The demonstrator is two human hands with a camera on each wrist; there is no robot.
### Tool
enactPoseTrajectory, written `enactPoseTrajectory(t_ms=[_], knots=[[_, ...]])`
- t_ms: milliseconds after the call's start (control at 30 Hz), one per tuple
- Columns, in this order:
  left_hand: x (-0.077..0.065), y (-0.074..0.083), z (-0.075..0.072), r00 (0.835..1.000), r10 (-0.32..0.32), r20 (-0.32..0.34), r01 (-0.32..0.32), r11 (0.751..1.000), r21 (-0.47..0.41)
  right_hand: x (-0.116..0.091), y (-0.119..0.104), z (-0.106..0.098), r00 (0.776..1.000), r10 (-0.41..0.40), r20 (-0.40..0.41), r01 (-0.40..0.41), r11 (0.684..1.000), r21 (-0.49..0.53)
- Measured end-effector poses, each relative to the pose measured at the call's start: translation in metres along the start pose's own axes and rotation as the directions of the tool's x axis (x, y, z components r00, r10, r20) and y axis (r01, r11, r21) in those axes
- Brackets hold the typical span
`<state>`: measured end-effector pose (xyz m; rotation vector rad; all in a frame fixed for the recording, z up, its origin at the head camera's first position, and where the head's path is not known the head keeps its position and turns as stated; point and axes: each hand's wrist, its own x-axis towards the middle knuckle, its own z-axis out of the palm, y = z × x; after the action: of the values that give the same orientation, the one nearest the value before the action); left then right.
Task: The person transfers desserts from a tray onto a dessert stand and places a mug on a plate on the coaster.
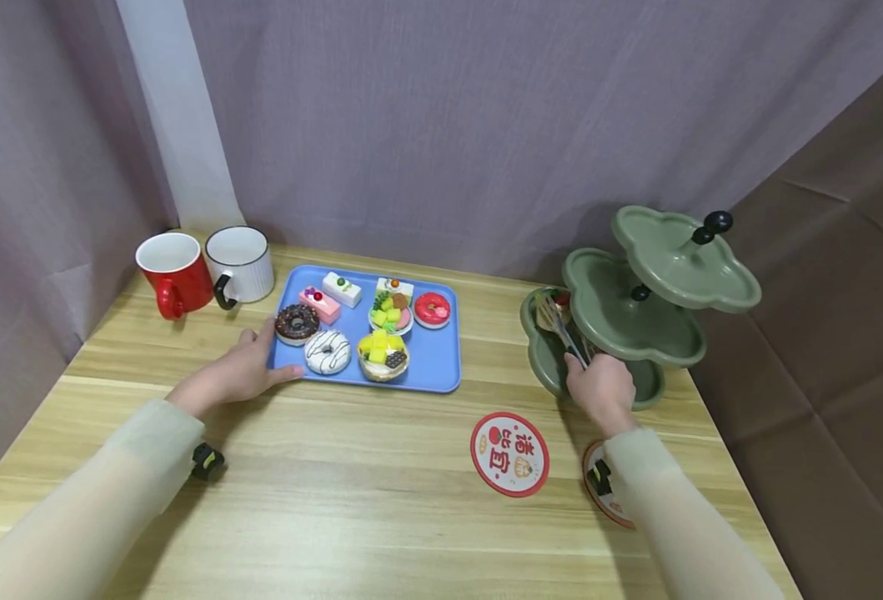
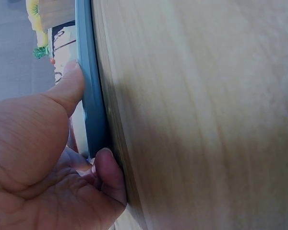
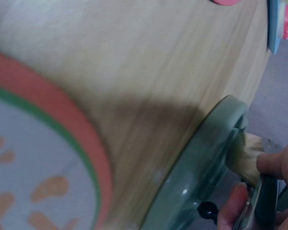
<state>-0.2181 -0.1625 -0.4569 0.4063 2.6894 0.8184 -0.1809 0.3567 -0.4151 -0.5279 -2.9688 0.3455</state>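
My left hand [image 1: 240, 372] grips the near left corner of a blue tray [image 1: 441, 367], its thumb along the front rim and its fingers at the left side. On the tray are a chocolate doughnut [image 1: 297, 323], a white striped doughnut [image 1: 327, 352], a red doughnut [image 1: 432, 309], fruit tarts [image 1: 383, 356] and small cake slices [image 1: 319, 305]. My right hand [image 1: 602, 390] holds metal tongs [image 1: 559, 327], reaching into the bottom tier of a green three-tier stand [image 1: 542, 354]. The tongs' tips are at a pale pastry [image 1: 549, 312] there, partly hidden under the middle tier.
A red mug [image 1: 174, 267] and a white mug [image 1: 242, 265] stand at the back left. One round coaster [image 1: 509, 454] lies in front of the stand; another coaster [image 1: 599, 492] is partly under my right sleeve. A curtain [image 1: 411, 125] hangs behind the table.
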Motion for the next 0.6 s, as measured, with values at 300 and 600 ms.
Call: enactPoseTrajectory(t_ms=[300,600], knots=[[0.001,-0.001,0.001,1.0,-0.005,0.006,0.005,1.0,-0.003,0.012,-0.003,0.008,0.999,0.038,-0.035,-0.037,0.999,0.027],[0.0,0.001,0.0,1.0,0.008,0.003,-0.008,1.0,0.001,0.016,-0.003,0.008,0.998,0.049,-0.034,-0.049,0.999,0.023]])
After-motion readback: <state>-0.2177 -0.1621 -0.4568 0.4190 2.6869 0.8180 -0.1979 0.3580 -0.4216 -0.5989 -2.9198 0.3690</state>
